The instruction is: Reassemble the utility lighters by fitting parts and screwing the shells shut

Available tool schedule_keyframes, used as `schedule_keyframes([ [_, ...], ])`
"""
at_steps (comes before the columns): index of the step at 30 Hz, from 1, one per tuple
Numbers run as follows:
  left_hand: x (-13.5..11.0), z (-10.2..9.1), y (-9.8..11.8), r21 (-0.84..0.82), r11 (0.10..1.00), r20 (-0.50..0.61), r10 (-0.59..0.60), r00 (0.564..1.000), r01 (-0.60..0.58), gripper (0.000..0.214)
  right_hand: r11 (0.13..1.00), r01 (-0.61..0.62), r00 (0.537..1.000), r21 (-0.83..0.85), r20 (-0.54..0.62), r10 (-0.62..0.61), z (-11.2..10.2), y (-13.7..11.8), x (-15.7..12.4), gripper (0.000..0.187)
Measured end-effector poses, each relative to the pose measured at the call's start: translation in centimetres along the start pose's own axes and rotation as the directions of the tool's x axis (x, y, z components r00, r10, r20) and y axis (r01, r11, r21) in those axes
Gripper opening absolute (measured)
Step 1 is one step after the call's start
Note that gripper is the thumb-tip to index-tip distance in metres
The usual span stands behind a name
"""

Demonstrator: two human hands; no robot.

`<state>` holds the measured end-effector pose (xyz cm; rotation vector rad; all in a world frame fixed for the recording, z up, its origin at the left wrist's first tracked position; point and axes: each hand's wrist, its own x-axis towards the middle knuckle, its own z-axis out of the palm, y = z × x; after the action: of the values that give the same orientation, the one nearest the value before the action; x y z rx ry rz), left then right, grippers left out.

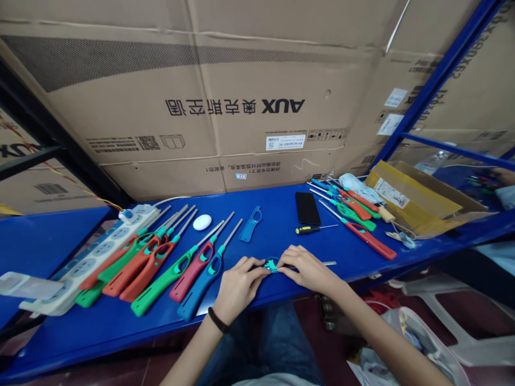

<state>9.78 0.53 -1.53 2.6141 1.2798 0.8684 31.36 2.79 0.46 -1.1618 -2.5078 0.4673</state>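
At the table's front edge, my left hand (243, 277) and my right hand (303, 268) pinch a partly opened long-neck lighter (272, 265) from both sides. A small turquoise part shows between the fingertips; most of the body is hidden by my hands. The lighter's metal tube (330, 263) appears to stick out beyond my right hand. Behind my hands lies a loose blue half shell of a lighter handle (251, 224). A blue lighter (201, 284) rests just left of my left hand, with a red lighter (189, 277) and a green lighter (164, 280) beside it.
A power strip (100, 252) and several lighters fill the left. A white oval object (202, 222) lies mid-table. Right are a black phone (308, 208), a yellow-black screwdriver (309, 230), more lighters (372, 240) and an open carton (418, 198). Large cardboard (225, 69) stands behind; another person's hand (505, 177) shows far right.
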Motion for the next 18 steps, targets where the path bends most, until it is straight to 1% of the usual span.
schedule_keyframes([
  [4, 0.0, -0.2, -0.2, 0.006, 0.999, -0.022, 0.042, 0.999, -0.042, 0.02, 0.997, -0.061, 0.995, 0.041, -0.074, 0.064, 0.5, -0.6, -0.1, 0.009],
  [7, -0.2, -0.3, -0.4, -0.025, 0.998, -0.018, 0.054, 0.998, -0.054, 0.022, 0.996, -0.068, 0.99, 0.061, -0.121, 0.075, 1.0, -0.7, -0.1, 0.016],
  [9, -0.4, -0.3, -0.5, -0.062, 0.997, -0.009, 0.043, 0.999, -0.044, 0.025, 0.998, -0.05, 0.991, 0.043, -0.119, 0.055, 1.2, -0.8, 0.0, 0.019],
  [11, -0.5, -0.2, -0.6, -0.088, 0.996, 0.002, 0.029, 1.0, -0.028, 0.026, 1.0, -0.024, 0.995, 0.019, -0.1, 0.026, 1.4, -0.9, 0.1, 0.019],
  [18, -0.8, -0.1, -1.0, -0.119, 0.992, 0.035, 0.035, 0.999, -0.031, 0.026, 1.0, 0.024, 0.999, -0.001, -0.038, -0.024, 1.4, -1.4, 0.5, 0.021],
])
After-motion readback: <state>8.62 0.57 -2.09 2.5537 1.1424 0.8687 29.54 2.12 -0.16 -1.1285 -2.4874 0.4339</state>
